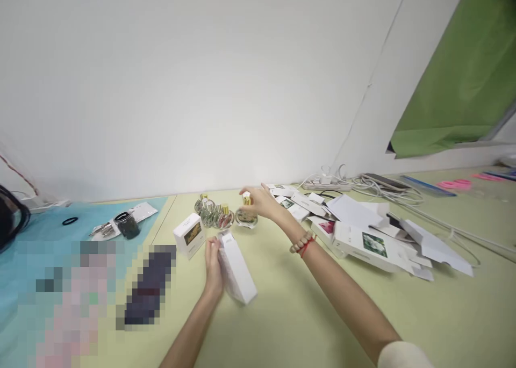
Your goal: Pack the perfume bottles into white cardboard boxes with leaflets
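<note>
My left hand (214, 268) is wrapped round a white cardboard box (240, 274), tilted, with its top end facing the bottles. My right hand (260, 201) reaches farther forward. Its fingers close at the gold cap of a round glass bottle (245, 218), which looks like perfume. Whether that bottle rests on the table or is slightly raised, I cannot tell. Just left of it several similar gold-capped bottles (215, 216) stand close together. Beside them sits a closed white box (189, 236) with a dark picture on its front.
Flattened white cartons (363, 244) lie piled on the right of the yellow-green table (290, 314). Behind them are a power strip (326, 185) and white cables. Pink scissors (454, 185) lie far right. On the left, a blue cover (36, 223) bears a dark jar (127, 225).
</note>
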`<state>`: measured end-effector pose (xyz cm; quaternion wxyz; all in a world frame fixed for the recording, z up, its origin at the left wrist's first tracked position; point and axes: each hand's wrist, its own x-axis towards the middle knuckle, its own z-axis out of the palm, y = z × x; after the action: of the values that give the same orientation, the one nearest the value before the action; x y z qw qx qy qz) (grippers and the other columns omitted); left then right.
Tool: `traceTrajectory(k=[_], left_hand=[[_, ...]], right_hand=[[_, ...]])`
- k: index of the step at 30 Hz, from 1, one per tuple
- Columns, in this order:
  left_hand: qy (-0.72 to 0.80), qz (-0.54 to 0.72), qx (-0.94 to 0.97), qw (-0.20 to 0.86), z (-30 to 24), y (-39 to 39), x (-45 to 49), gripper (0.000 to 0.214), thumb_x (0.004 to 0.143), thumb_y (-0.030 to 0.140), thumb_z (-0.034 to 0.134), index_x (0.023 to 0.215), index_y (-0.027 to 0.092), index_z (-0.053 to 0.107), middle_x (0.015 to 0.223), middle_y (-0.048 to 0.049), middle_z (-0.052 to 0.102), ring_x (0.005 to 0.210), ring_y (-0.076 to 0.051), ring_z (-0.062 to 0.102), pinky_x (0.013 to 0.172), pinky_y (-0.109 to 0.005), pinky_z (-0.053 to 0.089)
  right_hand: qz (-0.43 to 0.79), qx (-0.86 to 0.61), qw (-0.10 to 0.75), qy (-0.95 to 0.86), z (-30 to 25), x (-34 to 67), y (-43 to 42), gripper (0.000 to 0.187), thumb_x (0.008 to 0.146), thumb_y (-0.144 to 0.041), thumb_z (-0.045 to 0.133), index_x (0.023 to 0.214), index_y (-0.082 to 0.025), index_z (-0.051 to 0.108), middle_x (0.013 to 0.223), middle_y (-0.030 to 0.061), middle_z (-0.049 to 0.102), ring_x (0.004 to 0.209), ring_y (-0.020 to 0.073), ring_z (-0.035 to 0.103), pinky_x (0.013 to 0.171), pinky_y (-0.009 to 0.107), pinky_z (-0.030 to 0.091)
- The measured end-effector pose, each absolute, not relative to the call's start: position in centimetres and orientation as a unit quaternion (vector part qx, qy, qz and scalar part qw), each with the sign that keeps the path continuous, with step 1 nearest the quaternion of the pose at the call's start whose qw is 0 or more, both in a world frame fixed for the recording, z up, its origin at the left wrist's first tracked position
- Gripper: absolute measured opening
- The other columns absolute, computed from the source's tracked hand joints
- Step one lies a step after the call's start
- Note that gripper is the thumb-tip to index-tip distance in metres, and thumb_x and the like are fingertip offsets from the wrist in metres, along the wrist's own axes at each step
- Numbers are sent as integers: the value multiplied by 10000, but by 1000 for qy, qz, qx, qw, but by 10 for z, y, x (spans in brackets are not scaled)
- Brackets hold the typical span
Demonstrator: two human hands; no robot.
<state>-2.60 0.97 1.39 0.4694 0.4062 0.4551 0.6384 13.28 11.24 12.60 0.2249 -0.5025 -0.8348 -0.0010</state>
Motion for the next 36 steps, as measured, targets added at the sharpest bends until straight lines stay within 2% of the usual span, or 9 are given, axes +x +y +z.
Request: traceTrajectory(k=[5,8,10,13,18,23,29,32,36], left_hand=[[483,649,496,314,12,8,-36,317,820,537,388,931,243,343,799,5,440,699,-137,461,634,-233,401],[475,603,589,252,3,3,-35,278,814,458,460,947,230,374,923,-25,462,778,-145,481,704,-257,410],[469,560,638,244,-3,1,-33,289,794,422,509,969,223,394,983,-41,470,800,-148,499,710,-269,420],[458,528,660,276,-6,0,-29,365,795,392,524,1073,226,356,1016,-59,495,824,-154,531,708,-283,439],[421,580,616,327,2,-1,-23,401,848,397,442,1166,227,264,1152,-105,479,1022,-165,527,834,-306,430],[417,454,596,514,8,-4,-20,362,809,456,480,1068,247,337,919,-24,598,688,-120,599,576,-232,466],[422,423,585,549,10,-7,-21,436,689,437,632,973,230,375,861,-5,614,649,-119,605,528,-208,464],[421,427,589,542,12,-9,-21,426,690,429,630,977,224,391,872,-10,610,665,-120,606,534,-205,464],[423,454,602,502,16,-13,-20,411,711,419,611,989,227,379,865,-1,588,676,-117,598,551,-207,459]], right_hand=[[-8,-539,213,-815,84,165,77,343,699,-304,634,1013,-192,555,755,28,655,814,218,605,996,483,162],[6,-544,268,-795,65,170,61,321,757,-360,572,1038,-209,541,790,32,663,830,217,607,1007,502,128],[48,-540,305,-783,52,170,53,332,762,-379,559,1053,-222,528,914,51,658,900,223,593,991,488,188],[161,-531,302,-775,33,172,47,358,743,-345,573,1070,-215,508,1022,84,631,935,233,581,852,389,375],[172,-557,308,-752,17,173,44,445,741,-292,563,1157,-201,433,1028,97,629,936,246,589,754,327,417],[195,-604,355,-686,13,170,47,460,735,-337,527,1149,-176,407,942,90,639,852,230,610,713,315,442],[189,-583,536,-581,16,168,52,691,710,-399,543,1295,-176,249,1004,98,608,829,212,604,728,356,470],[236,-505,620,-552,26,156,45,577,776,-434,484,1263,-200,282,1016,89,598,850,186,600,716,335,489],[270,-427,584,-636,42,138,24,453,797,-407,507,1182,-206,380,947,64,612,813,169,598,747,334,482]])
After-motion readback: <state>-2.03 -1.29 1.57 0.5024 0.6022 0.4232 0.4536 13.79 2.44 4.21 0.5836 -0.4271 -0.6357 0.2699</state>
